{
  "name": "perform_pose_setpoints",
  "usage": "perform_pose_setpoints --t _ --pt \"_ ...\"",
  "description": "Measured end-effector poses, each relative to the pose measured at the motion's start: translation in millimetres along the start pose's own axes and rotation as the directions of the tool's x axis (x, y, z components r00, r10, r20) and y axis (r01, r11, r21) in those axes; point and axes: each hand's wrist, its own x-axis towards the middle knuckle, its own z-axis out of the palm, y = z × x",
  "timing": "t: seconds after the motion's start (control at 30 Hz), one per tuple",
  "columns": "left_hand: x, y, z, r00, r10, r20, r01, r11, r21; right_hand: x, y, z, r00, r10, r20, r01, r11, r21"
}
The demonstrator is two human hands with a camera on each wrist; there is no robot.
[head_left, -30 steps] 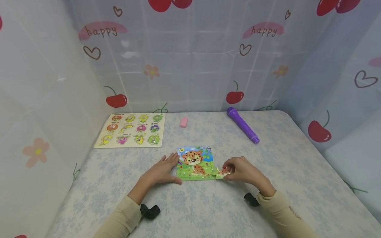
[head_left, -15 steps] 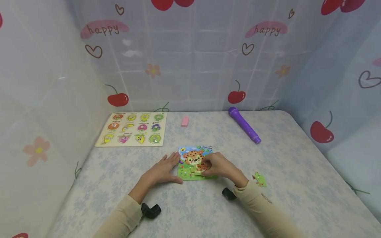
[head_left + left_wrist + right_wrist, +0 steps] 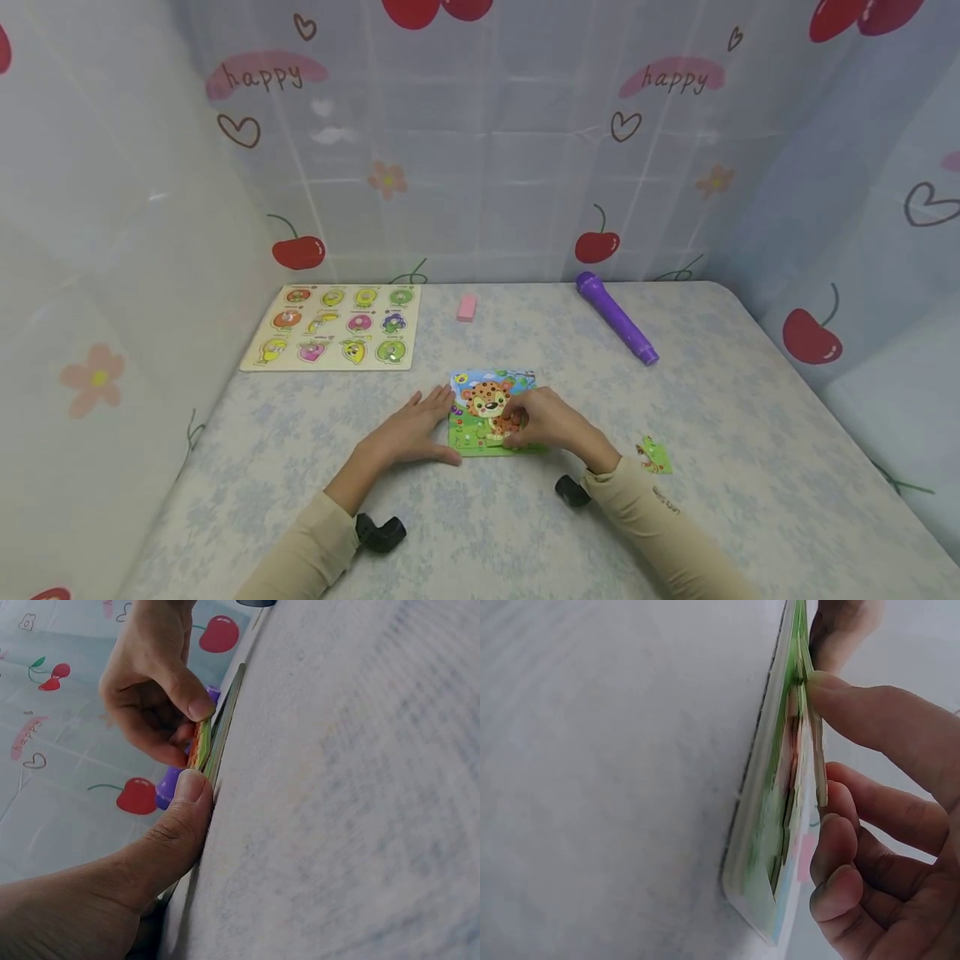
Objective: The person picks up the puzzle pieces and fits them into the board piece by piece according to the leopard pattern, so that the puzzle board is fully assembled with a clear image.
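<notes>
A jigsaw puzzle board [image 3: 468, 437] with a cartoon leopard lies on the table in front of me. My left hand [image 3: 408, 429] lies along its left side, fingers extended and thumb [image 3: 176, 832] at the near corner. Over the lower right of the picture, my right hand [image 3: 553, 423] pinches a puzzle piece [image 3: 817, 746] between thumb and fingers. This piece stands tilted up from the board in the right wrist view, one end low against the other pieces. Its far face is hidden. A second, loose puzzle piece [image 3: 655, 455] lies right of the board.
A fruit peg puzzle board [image 3: 337, 333] lies at the back left. Beside it is a pink eraser-like block [image 3: 467, 308]. A purple toy microphone [image 3: 617, 318] rests at the back right. Printed curtains [image 3: 480, 167] enclose the table's back and sides.
My right hand has carried the puzzle piece left from beside the board onto its lower right part, uncovering the loose piece on the table. My left hand has stayed in place.
</notes>
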Motion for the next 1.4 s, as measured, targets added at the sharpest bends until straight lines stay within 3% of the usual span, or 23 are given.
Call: perform_pose_setpoints --t 0.57,0.83,1.1,1.4 --pt "-0.3 2.1 -1.2 1.000 0.003 -0.001 -0.003 1.000 0.005 0.2 -1.9 -0.2 0.999 0.027 0.043 -0.028 1.000 0.015" --pt "0.2 2.4 -0.9 1.000 0.002 -0.006 -0.002 1.000 0.024 -1.0 -2.2 -6.7 1.000 0.004 0.028 -0.005 1.000 0.016" --pt "0.0 4.2 -1.6 1.000 -0.005 0.002 0.004 1.000 0.016 1.9 1.7 -1.9 0.996 0.028 0.085 -0.032 0.998 0.050" --pt "-0.9 3.1 -1.8 1.000 0.004 -0.006 -0.003 1.000 0.025 -4.4 3.0 -8.1 0.998 -0.033 0.045 0.030 0.997 0.071"
